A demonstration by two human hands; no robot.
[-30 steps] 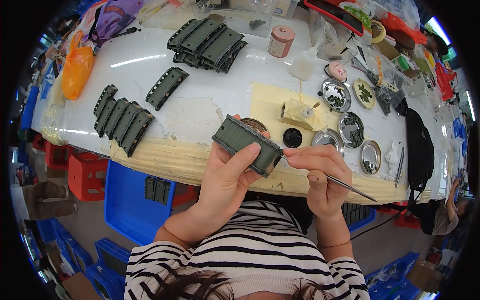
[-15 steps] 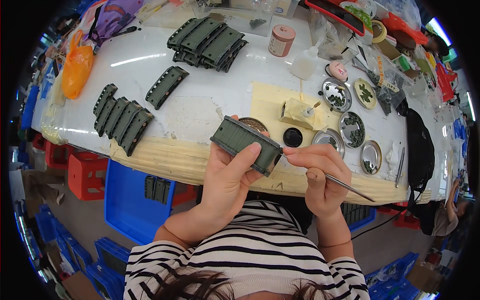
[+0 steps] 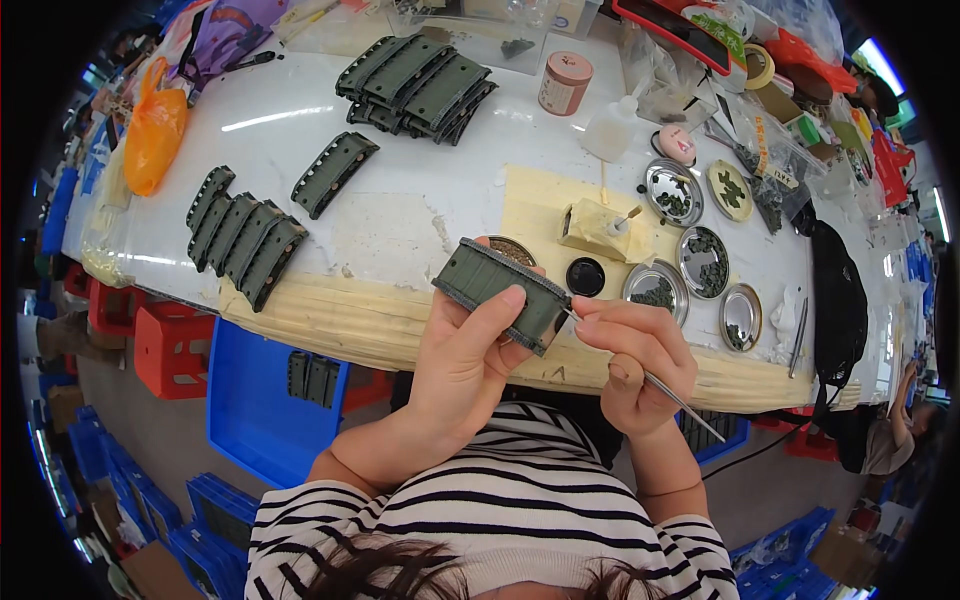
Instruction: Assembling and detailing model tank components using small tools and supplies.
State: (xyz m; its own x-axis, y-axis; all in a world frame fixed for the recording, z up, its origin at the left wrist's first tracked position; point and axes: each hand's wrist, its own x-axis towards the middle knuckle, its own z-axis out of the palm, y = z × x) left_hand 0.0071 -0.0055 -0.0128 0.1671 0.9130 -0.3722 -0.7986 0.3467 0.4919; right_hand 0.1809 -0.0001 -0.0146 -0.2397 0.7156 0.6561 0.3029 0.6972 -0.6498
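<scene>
My left hand (image 3: 452, 372) grips a dark green curved plastic model part (image 3: 482, 275), ribbed along its edges, with the thumb across its face. In my right hand (image 3: 645, 365) a slender metal tool (image 3: 688, 408) is held like a pen, its tapered back end pointing down to the right. The right fingertips meet at the part's right end; the tool's tip and anything in it are too small to make out. Just beyond the part, a round dish (image 3: 512, 250) of brownish bits is partly hidden. A yellow-wrapped block holding a small bottle (image 3: 612, 232) stands near a black round cap (image 3: 585, 276).
Similar green parts lie in a stack (image 3: 415, 85), a row (image 3: 245, 240) and singly (image 3: 335, 175). Several round dishes (image 3: 703, 262) with small green pieces stand at right, beside tweezers (image 3: 799, 338) and a black bag (image 3: 838, 300). A blue bin (image 3: 265, 420) sits below the table edge.
Both hands have shifted slightly, bringing the green part a little right and down. The tool's back end has swung down and left. Both grips stay the same.
</scene>
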